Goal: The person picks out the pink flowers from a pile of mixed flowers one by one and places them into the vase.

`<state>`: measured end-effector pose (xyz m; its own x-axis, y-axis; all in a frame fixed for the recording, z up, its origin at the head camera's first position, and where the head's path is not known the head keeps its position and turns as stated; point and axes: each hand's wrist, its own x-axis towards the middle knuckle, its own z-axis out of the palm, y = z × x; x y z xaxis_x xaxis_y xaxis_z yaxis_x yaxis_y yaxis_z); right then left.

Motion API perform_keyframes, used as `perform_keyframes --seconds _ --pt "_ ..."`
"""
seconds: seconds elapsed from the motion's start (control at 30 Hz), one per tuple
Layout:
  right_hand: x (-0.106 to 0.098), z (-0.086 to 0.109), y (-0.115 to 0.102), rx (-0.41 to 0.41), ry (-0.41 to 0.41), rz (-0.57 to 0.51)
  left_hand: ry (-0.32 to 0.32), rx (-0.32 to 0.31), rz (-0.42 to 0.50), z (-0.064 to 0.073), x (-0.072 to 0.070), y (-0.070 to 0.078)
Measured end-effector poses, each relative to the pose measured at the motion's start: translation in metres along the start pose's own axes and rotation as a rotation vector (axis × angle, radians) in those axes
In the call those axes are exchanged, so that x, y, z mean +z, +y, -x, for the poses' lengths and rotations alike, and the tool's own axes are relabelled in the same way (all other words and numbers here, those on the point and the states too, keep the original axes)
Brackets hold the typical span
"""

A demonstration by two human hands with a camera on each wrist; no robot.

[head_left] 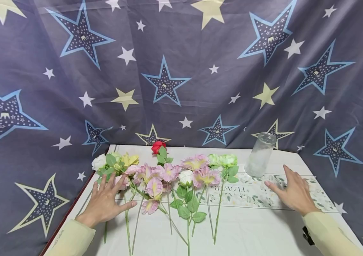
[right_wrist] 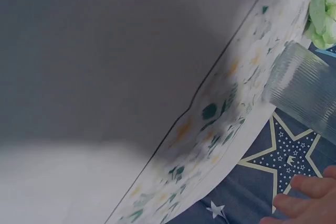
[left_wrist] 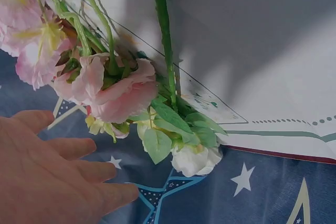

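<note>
In the head view my left hand (head_left: 106,202) hovers with spread fingers over the left end of a row of artificial flowers. Pink blooms (left_wrist: 123,93) and a white flower (left_wrist: 197,160) lie just beyond its fingertips in the left wrist view. My right hand (head_left: 293,192) is held with fingers extended near a ribbed clear glass vase (head_left: 260,156), apart from it. The vase stands upright at the back right. Pink-and-yellow flowers (head_left: 154,188), a white rose (head_left: 186,177), a red rose (head_left: 158,147) and green blooms (head_left: 227,160) lie across the middle, stems toward me.
A white tablecloth (head_left: 239,227) covers the table, with a leaf-patterned band (head_left: 264,199) printed with lettering. Behind and beside the table hangs a dark curtain (head_left: 181,117) with stars. The dark red table edge (head_left: 69,213) shows at the left.
</note>
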<state>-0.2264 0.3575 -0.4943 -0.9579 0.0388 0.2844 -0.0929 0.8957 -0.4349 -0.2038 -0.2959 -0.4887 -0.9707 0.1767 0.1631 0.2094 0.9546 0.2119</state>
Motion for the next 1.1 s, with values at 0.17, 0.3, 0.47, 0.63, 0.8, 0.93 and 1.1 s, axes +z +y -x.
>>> perform_keyframes --seconds 0.17,0.3,0.47,0.63,0.8,0.93,1.1 --pt "0.003 -0.008 -0.005 0.068 0.015 -0.036 -0.007 -0.007 0.0 0.0 0.0 0.0" --pt "0.005 -0.015 -0.009 0.134 0.004 -0.069 -0.008 -0.01 -0.001 0.001 -0.001 0.0" --pt "0.005 -0.025 -0.015 0.199 -0.007 -0.105 -0.001 -0.003 -0.003 0.0 -0.002 0.001" --pt "0.005 -0.037 -0.023 0.233 0.016 -0.139 -0.004 -0.003 -0.005 0.0 -0.001 0.002" --pt "0.005 -0.047 -0.031 0.248 0.043 -0.162 -0.008 -0.006 -0.007 0.0 0.0 0.003" --pt "0.005 -0.053 -0.037 0.224 0.07 -0.168 -0.011 -0.006 -0.005 0.0 -0.001 0.004" --pt "0.008 -0.058 -0.041 0.201 0.092 -0.166 -0.013 -0.007 -0.006 -0.001 -0.002 0.004"
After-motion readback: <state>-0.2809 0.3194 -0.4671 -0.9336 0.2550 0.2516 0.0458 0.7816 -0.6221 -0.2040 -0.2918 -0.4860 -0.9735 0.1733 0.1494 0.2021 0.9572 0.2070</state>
